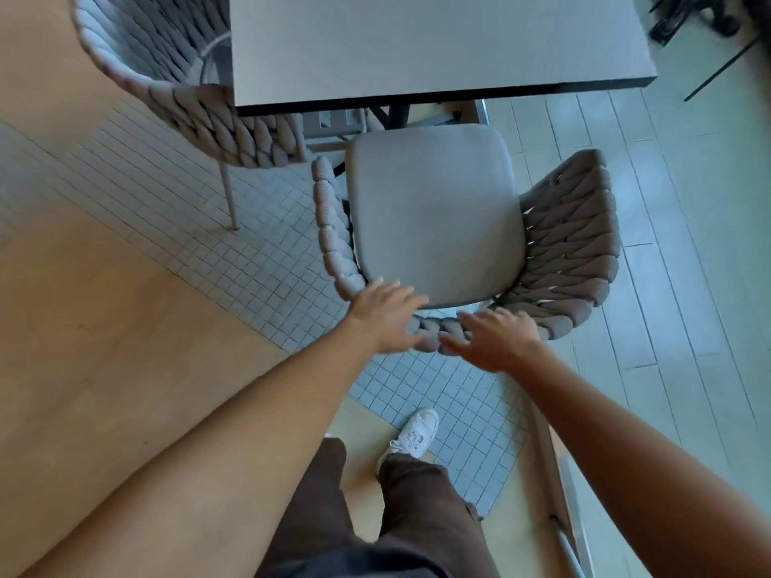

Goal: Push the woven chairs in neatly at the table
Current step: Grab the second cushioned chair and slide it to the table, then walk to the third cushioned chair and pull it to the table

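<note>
A grey woven chair [571,244] with a smooth grey seat cushion [434,210] stands below me, its seat almost wholly out from under the grey table [417,43]. It is turned a little askew to the table's near edge. My left hand [386,317] and my right hand [494,342] lie side by side on the braided top rim of its backrest, fingers spread and laid over the rope rather than curled tight. A second woven chair [183,89] sits at the table's left side, its seat partly under the tabletop.
Small grey floor tiles run under the chairs, with wooden floor to the left and pale planks to the right. My legs and a white shoe [413,433] stand just behind the chair. Dark thin-legged furniture [709,18] shows at the top right.
</note>
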Demonstrator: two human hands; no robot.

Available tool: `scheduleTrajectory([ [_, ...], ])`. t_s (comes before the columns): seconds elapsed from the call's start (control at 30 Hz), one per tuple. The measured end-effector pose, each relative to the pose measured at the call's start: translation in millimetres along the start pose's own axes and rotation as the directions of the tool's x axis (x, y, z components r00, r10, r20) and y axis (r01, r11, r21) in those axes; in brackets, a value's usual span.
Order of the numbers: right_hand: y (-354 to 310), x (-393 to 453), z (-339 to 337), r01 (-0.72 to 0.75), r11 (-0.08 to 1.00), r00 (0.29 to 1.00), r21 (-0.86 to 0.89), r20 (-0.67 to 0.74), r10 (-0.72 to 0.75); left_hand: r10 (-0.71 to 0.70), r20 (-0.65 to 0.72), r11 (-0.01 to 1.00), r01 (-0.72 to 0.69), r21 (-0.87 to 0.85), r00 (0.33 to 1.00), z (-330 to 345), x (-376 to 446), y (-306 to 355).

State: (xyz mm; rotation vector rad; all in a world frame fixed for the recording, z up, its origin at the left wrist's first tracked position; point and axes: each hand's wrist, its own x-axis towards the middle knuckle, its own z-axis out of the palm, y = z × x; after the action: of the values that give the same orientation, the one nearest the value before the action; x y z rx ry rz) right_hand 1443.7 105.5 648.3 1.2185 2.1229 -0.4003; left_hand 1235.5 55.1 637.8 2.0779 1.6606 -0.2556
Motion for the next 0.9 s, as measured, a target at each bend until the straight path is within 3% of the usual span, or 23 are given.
scheduleTrajectory([
  [0.17, -53.2, -3.1, -49.3, 0.002, 1.000, 0.983, -0.003, -0.182, -0.002, -0.126, -0.109, 0.991, 0.119, -0.067, 0.986, -36.3, -37.6, -62.6],
  [0.33, -118.1, 8.5, -98.8, 0.002, 1.000, 0.964, -0.025, -0.265, -0.008, -0.257, -0.173, 0.963, 0.236, -0.130, 0.951, -59.4, -79.9, -132.2],
  [0.57, -219.8, 30.5, -162.9, 0.163, 0.986, 0.918, -0.036, -0.361, -0.165, -0.405, -0.202, 0.909, 0.370, -0.190, 0.892, -79.1, -149.6, -232.2],
  [0.9, -358.6, 95.3, -240.9, 0.395, 0.912, 0.851, -0.114, -0.328, -0.410, -0.636, -0.255, 0.769, 0.571, -0.288, 0.728, -97.9, -250.7, -354.8],
])
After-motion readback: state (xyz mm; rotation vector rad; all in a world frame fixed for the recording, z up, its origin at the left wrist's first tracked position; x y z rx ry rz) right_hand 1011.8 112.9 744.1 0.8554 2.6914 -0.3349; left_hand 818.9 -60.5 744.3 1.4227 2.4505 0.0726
